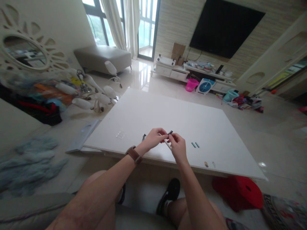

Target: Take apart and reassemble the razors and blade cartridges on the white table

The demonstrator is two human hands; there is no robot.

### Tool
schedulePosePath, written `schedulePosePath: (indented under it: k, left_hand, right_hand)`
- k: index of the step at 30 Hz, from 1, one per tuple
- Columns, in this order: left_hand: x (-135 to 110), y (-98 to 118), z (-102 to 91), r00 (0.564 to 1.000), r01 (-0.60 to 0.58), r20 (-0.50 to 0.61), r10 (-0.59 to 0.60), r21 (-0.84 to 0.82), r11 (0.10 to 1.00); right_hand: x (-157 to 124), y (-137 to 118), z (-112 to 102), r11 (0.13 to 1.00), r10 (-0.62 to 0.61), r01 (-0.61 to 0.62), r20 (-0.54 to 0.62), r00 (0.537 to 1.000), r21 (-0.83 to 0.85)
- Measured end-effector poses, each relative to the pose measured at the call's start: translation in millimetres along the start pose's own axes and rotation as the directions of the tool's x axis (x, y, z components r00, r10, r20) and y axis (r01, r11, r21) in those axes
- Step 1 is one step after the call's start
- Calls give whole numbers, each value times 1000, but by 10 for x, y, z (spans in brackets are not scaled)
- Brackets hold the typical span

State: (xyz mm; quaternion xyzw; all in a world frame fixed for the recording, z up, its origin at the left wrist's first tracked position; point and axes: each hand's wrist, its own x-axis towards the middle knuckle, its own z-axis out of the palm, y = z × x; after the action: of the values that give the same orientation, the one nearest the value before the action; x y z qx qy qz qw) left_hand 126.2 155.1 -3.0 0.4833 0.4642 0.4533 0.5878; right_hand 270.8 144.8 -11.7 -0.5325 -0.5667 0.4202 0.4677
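Above the front part of the white tabletop [182,111], my left hand [155,138] and my right hand [177,145] meet with fingertips pinched together. Between them is a small black piece [170,132], its kind too small to make out; both hands grip it. A thin white strip [168,144] shows just under my fingers, against the right hand. Two green batteries [195,145] lie side by side to the right. Partly hidden behind my left wrist is a small dark object [144,137]. Farther left lies a clear plastic piece [120,134].
Near the front edge sit a small yellowish-brown item [206,164] and a pale translucent piece [214,164]. A red stool [240,193] stands beneath the right front corner. Left of the table is a lamp with several white shades [103,95].
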Motion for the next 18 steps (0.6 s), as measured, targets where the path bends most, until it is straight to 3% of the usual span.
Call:
schedulePosePath:
  k: [9, 14, 18]
  left_hand:
    - [-150, 20, -13, 999, 38, 30, -34, -126, 991]
    - [-97, 27, -40, 989, 110, 124, -76, -300, 947]
    - [-39, 28, -44, 969, 199, 220, -110, -439, 876]
  right_hand:
    - [-101, 96, 80, 964, 131, -106, -89, 987, 245]
    - [-90, 15, 85, 871, 216, -185, -16, 976, 455]
    - [-65, -67, 66, 837, 192, -181, 33, 981, 516]
